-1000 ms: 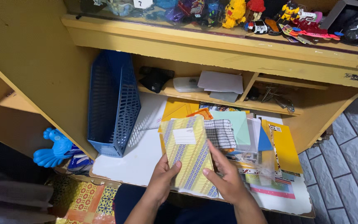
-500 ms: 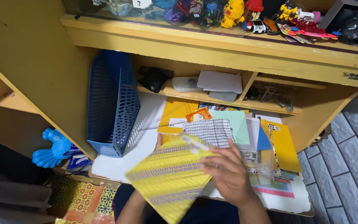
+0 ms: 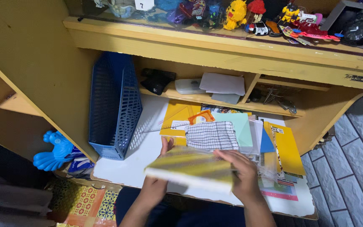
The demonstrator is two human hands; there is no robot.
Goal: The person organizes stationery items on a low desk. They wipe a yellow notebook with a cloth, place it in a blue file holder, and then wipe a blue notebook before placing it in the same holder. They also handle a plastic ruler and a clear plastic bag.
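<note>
- The tall blue plastic lattice basket stands upright at the left of the bench, against the yellow wooden side wall; what is in it cannot be told.
- The low wooden shelf under the top board carries a black pouch, a white flat case and grey folded papers.
- The left hand grips the near left edge of the yellow striped thick book, thumb up on the cover.
- The right hand is closed over the book's right end; the book is lifted, tilted and blurred, just above the white bench.
- Behind it lie a checked cloth-like sheet, yellow, green and blue card folders.
- The top ledge bears small colourful toy figures. Grey floor tiles show at right.
</note>
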